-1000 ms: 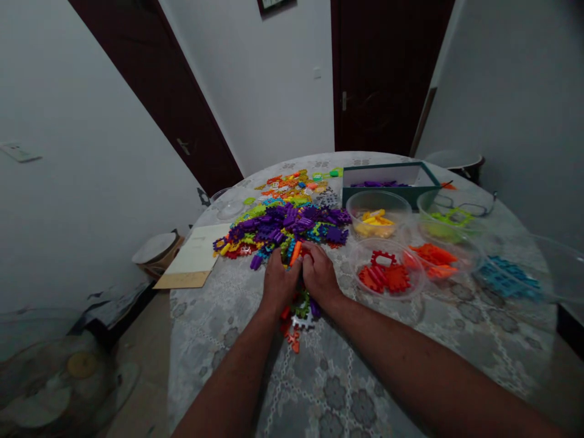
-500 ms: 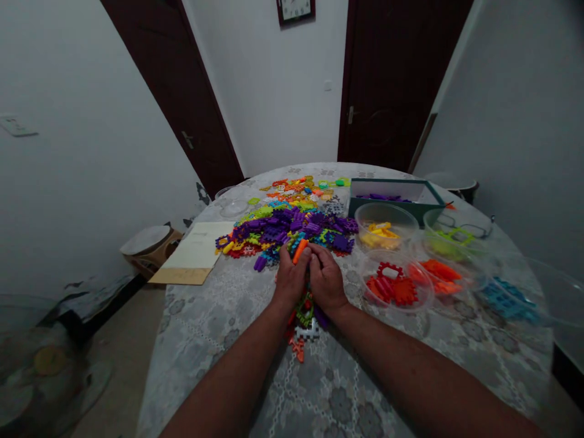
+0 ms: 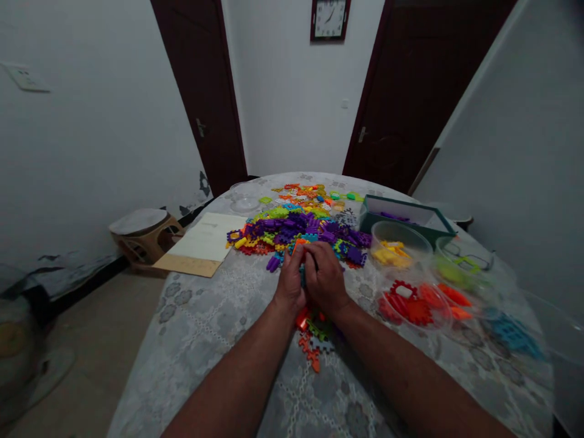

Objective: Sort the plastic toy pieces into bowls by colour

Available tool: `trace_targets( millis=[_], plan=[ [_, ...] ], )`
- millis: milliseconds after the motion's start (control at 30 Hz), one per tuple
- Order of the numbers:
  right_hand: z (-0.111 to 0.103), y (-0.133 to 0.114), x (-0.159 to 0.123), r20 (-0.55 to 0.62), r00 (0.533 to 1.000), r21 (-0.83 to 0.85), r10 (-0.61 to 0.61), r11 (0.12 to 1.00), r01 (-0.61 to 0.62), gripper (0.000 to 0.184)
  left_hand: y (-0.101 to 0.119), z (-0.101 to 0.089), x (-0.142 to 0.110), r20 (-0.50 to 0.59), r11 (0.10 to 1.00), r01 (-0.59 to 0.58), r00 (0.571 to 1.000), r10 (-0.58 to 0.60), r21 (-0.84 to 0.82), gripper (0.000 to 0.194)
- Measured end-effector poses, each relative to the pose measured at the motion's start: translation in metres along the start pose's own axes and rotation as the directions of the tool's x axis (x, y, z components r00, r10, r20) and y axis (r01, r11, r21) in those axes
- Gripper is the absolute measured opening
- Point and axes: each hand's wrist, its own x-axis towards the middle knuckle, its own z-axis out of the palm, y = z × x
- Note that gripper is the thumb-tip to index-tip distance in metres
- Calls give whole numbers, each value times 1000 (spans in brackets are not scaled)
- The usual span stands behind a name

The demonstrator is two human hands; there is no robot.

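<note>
Hands come together low over the table, thumbs side by side. The left hand (image 3: pixel 289 283) is curled around an orange piece (image 3: pixel 300 242), whose top shows above the fingers. The right hand (image 3: pixel 327 278) is folded against the left, its knuckles bent; what its fingers grip is hidden, so I cannot tell whether it holds the piece too.

Beneath and just behind the wrists, on the near side, lies a small cluster: a red-orange piece (image 3: pixel 303 318), a green piece (image 3: pixel 318 330), a pale grey piece (image 3: pixel 323 346) and some notched orange pieces (image 3: pixel 310 353).

Just beyond the fingertips spreads a heap of toothed plastic pieces (image 3: pixel 285 231), mostly purple on top, with yellow, green, blue and red around it. To the right, clear bowls hold yellow pieces (image 3: pixel 391 253), red pieces (image 3: pixel 417 310), orange pieces (image 3: pixel 454 295) and lime pieces (image 3: pixel 465 263), with blue pieces (image 3: pixel 515 331) farthest right. Behind the yellow ones, a dark green box (image 3: pixel 438 234) contains purple pieces (image 3: pixel 395 216).

Left of the heap, a pale sheet (image 3: pixel 207 240) overhangs the edge of the patterned tablecloth (image 3: pixel 191 340). On the far wall hangs a square clock (image 3: pixel 329 19) between two dark doors.
</note>
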Motion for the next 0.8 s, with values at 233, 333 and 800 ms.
trace_targets(
  millis=[233,333,800],
  plan=[
    [23,-9,20,-9,1000,-88,24,996,-24,32,5,-10,2,-12,971,154,987,-158,-181,38],
    [30,-10,29,-64,979,104,194,977,-187,34,11,-13,6,0,961,178,983,-182,-209,36],
    [-22,18,6,-10,876,294,483,838,-459,30,27,-14,10,-42,942,233,967,-250,-243,32]
  ],
)
